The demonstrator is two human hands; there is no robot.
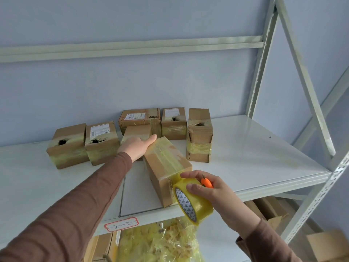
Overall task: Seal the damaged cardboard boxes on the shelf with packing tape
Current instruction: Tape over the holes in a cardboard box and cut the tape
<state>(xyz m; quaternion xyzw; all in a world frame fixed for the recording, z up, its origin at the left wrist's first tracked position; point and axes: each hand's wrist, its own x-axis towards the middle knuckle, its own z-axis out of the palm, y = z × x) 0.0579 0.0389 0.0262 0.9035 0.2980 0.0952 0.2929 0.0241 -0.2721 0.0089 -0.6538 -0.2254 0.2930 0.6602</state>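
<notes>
A cardboard box (166, 167) lies lengthwise near the front edge of the white shelf (255, 148), with a strip of yellowish tape along its top. My left hand (137, 146) rests flat on its far end, fingers straight. My right hand (209, 188) grips a roll of yellow packing tape (190, 201) at the box's near end, with tape running from roll to box. The same hand holds a small orange cutter (206, 182). Several other boxes with torn holes stand behind, such as the leftmost box (66, 146) and a tall box (199, 135).
The grey metal shelf frame (306, 76) rises at the right with a diagonal brace. A red-bordered label (121, 224) sits on the shelf's front lip. Below it lie a heap of crumpled yellow tape scraps (160, 241) and more cardboard boxes (272, 208).
</notes>
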